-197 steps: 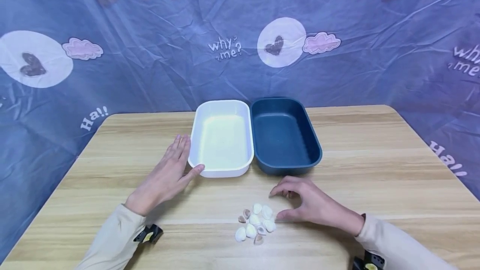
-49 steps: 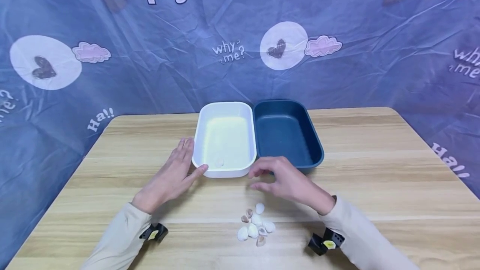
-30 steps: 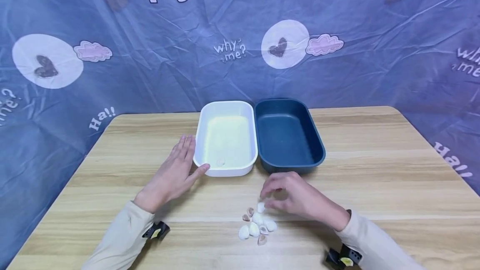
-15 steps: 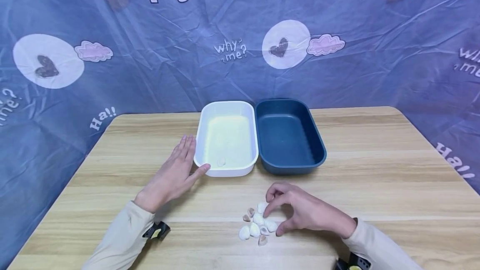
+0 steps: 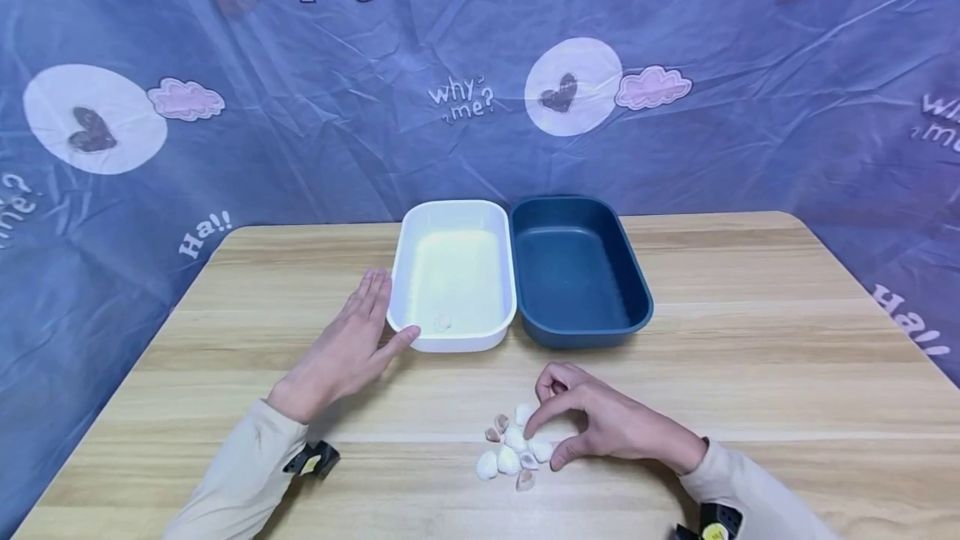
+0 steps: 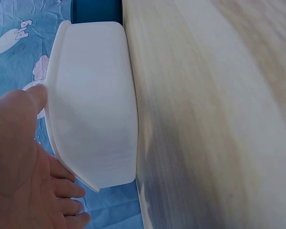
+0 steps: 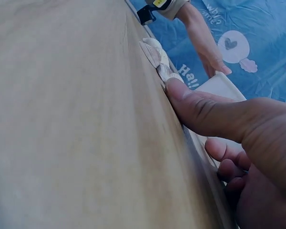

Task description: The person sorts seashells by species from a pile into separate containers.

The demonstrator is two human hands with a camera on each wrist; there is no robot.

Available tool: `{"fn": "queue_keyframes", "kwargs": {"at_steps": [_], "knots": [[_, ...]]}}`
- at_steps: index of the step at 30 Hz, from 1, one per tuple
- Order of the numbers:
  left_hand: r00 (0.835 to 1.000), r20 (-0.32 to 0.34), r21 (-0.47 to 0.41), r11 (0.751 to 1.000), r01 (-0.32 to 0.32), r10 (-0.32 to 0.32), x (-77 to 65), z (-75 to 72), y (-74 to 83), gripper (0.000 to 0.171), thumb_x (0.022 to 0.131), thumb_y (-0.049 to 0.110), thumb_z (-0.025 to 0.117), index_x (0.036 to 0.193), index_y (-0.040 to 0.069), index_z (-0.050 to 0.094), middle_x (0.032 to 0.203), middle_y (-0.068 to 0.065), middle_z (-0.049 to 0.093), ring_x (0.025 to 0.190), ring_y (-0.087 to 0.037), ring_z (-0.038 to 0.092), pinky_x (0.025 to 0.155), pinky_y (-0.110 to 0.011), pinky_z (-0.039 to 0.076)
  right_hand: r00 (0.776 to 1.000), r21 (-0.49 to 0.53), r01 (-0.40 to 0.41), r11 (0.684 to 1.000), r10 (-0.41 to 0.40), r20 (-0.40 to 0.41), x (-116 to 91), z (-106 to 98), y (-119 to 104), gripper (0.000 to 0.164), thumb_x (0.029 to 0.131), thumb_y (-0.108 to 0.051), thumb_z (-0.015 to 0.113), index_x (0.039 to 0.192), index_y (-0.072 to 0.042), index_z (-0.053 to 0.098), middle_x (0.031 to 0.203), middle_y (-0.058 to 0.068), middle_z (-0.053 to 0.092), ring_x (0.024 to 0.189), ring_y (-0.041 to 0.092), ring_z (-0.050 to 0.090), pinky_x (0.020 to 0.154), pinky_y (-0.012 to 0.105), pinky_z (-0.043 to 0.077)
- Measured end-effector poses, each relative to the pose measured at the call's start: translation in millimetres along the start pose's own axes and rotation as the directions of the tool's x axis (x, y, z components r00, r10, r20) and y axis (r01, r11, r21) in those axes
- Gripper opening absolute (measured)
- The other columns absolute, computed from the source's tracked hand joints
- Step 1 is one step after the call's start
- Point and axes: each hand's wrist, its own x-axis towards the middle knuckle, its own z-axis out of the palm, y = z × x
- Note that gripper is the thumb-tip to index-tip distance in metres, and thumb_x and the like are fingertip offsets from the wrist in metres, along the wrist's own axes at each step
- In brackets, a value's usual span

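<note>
A small pile of white seashells [image 5: 508,462] and brownish shells [image 5: 526,480] lies on the wooden table. My right hand [image 5: 600,419] is at the pile's right side, its thumb and index finger on either side of a white seashell [image 5: 541,452], pinching it on the table. In the right wrist view the thumb [image 7: 200,107] presses up to the shells. My left hand [image 5: 341,348] rests with straight fingers along the left side of a white tray [image 5: 457,342], thumb on its front rim. One pale shell [image 5: 444,322] lies inside that tray.
A dark blue tray [image 5: 585,338] stands right beside the white one, at its right. Behind the table [image 5: 750,340] hangs a blue printed cloth [image 5: 337,107]. A black wrist camera [image 5: 312,460] sits on the left sleeve.
One white shell has gone from the pile, and a shell now lies in the white tray. My right hand has moved from the trays' front back to the pile. The left hand stays put.
</note>
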Motion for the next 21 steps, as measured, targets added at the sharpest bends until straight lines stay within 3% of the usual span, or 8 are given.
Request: {"fn": "queue_keyframes", "kwargs": {"at_steps": [11, 16, 21], "knots": [[1.0, 0.006, -0.007, 1.0, 0.004, -0.004, -0.3, 0.3, -0.8, 0.089, 0.099, 0.059, 0.031, 0.15, -0.009, 0.006, 0.157, -0.025, 0.002, 0.146, -0.037, 0.001, 0.118, -0.05, 0.012, 0.999, -0.053, -0.042, 0.998, 0.044, 0.032, -2, 2, -4, 0.026, 0.074, -0.042, 0.078, 0.094, -0.03, 0.067, 0.1, -0.012, 0.045, 0.098, 0.007, 0.041, 0.084, 0.026, 0.037], [1.0, -0.005, -0.009, 1.0, -0.003, 0.003, 0.0, 0.8, -1.0, 0.089, 0.099, 0.059, 0.032, 0.15, -0.01, 0.007, 0.157, -0.026, 0.004, 0.146, -0.037, 0.002, 0.118, -0.05, 0.012, 0.999, 0.018, -0.04, 0.999, 0.04, -0.004, -4, 2, -7, 0.023, 0.078, -0.033, 0.08, 0.096, -0.029, 0.066, 0.105, -0.012, 0.05, 0.103, 0.009, 0.045, 0.089, 0.027, 0.039], [1.0, -0.006, -0.011, 1.0, -0.001, 0.001, -0.2, 2.0, -1.4, 0.089, 0.099, 0.059, 0.031, 0.15, -0.01, 0.007, 0.157, -0.026, 0.004, 0.146, -0.038, 0.003, 0.118, -0.05, 0.012, 0.995, 0.096, -0.053, 0.994, 0.06, -0.076, 4, -5, -14, 0.029, 0.075, -0.026, 0.083, 0.099, -0.027, 0.067, 0.109, -0.011, 0.055, 0.105, 0.009, 0.051, 0.093, 0.025, 0.044]]}}
